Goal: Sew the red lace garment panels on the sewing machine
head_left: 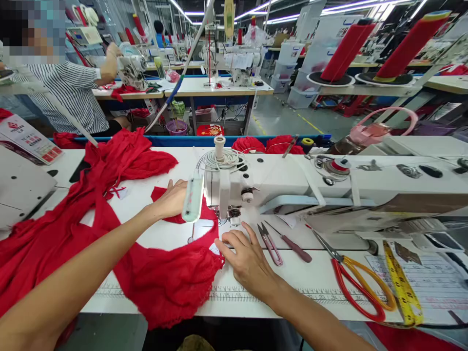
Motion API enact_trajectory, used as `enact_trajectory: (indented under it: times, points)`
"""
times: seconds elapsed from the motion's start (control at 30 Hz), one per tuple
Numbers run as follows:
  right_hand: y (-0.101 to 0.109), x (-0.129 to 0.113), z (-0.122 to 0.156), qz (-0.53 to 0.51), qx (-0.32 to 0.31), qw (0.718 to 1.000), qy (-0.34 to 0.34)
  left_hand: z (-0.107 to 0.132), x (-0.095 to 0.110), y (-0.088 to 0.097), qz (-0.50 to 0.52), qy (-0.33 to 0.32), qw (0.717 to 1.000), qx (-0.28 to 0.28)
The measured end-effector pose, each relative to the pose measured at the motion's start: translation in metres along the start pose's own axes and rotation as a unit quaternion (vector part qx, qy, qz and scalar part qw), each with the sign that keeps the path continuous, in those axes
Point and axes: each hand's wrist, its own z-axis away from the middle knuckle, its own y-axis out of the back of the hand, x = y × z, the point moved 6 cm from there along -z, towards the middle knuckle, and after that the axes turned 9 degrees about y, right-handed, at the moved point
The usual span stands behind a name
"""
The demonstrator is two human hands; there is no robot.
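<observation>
My left hand [171, 199] lies flat on a red lace-edged garment [175, 275], left of the sewing machine's needle area [226, 217]. Its fingertips are partly hidden behind a pale translucent guard [193, 197]. My right hand [248, 261] rests on the white machine bed, fingers apart, thumb touching the garment's right edge beside a small white label [214, 248]. The garment curves from under the needle area down over the table's front edge. Right of my right hand lie pink thread snips [270, 243] and an awl with a dark red handle [295, 247].
Large scissors [356, 278], a yellow tape measure [402, 285] and written paper [435, 282] lie to the right. More red fabric [47, 234] is heaped at left. Red thread cones [347, 51] stand above the machine arm [292, 170]. A co-worker in a striped shirt [69, 92] sits ahead.
</observation>
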Motion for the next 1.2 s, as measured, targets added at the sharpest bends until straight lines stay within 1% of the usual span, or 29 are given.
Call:
enact_trajectory:
  times: [0.07, 0.13, 0.23, 0.3, 0.37, 0.4, 0.47, 0.5, 0.53, 0.57, 0.63, 0.7, 0.77, 0.87, 0.9, 0.97, 1.03, 1.13, 1.2]
  points:
    - [-0.002, 0.000, 0.001, -0.004, -0.005, 1.000, -0.002, -0.002, -0.001, -0.005, 0.021, 0.008, 0.998, -0.055]
    - [-0.003, 0.000, 0.001, -0.008, -0.005, 1.000, 0.001, -0.005, 0.000, -0.006, 0.040, 0.016, 0.996, -0.082]
    - [-0.003, 0.000, 0.001, -0.012, -0.005, 1.000, -0.001, -0.011, 0.003, -0.003, 0.079, 0.022, 0.991, -0.108]
    - [-0.002, 0.000, 0.001, -0.012, -0.002, 1.000, -0.002, -0.012, 0.006, 0.002, 0.103, 0.019, 0.988, -0.111]
    - [-0.001, 0.000, 0.000, -0.009, 0.005, 1.000, -0.001, -0.004, 0.010, 0.007, 0.122, 0.014, 0.987, -0.107]
    - [0.000, 0.000, 0.000, -0.007, 0.007, 1.000, -0.001, 0.004, 0.014, 0.009, 0.131, 0.010, 0.986, -0.100]
    - [0.000, 0.000, -0.001, -0.006, 0.008, 1.000, -0.001, 0.027, 0.025, 0.010, 0.137, -0.017, 0.987, -0.088]
    - [0.000, 0.001, -0.001, -0.005, 0.007, 1.000, -0.001, 0.041, 0.033, 0.013, 0.132, -0.048, 0.989, -0.053]
    - [-0.001, 0.001, -0.002, -0.005, 0.007, 1.000, 0.000, 0.056, 0.046, 0.011, 0.099, -0.102, 0.989, -0.039]
    - [-0.001, 0.001, -0.002, -0.005, 0.006, 1.000, 0.001, 0.070, 0.056, 0.009, 0.064, -0.134, 0.989, -0.024]
    - [-0.002, 0.001, -0.002, -0.003, 0.008, 1.000, 0.002, 0.090, 0.069, 0.001, 0.017, -0.143, 0.989, -0.025]
    - [-0.003, 0.002, -0.001, -0.002, 0.008, 1.000, 0.002, 0.099, 0.079, -0.005, -0.012, -0.140, 0.990, -0.025]
    - [-0.003, 0.002, -0.001, -0.003, 0.007, 1.000, -0.001, 0.100, 0.087, -0.008, -0.026, -0.157, 0.987, -0.011]
    - [-0.002, 0.001, -0.001, -0.005, 0.007, 1.000, 0.001, 0.098, 0.090, -0.013, -0.036, -0.177, 0.983, 0.011]
    - [-0.001, 0.001, -0.002, -0.004, 0.009, 1.000, 0.002, 0.097, 0.087, -0.016, -0.031, -0.170, 0.985, 0.010]
    - [0.000, 0.001, -0.002, -0.001, 0.010, 1.000, 0.003, 0.095, 0.080, -0.021, 0.006, -0.132, 0.991, 0.001]
    - [0.000, 0.001, -0.002, 0.001, 0.008, 1.000, 0.002, 0.092, 0.070, -0.025, 0.080, -0.074, 0.994, -0.011]
    - [0.000, 0.001, -0.002, 0.004, 0.009, 1.000, 0.003, 0.087, 0.056, -0.028, 0.161, 0.005, 0.987, -0.020]
    - [0.001, 0.001, -0.002, 0.006, 0.016, 1.000, 0.005, 0.082, 0.053, -0.027, 0.157, 0.011, 0.987, -0.018]
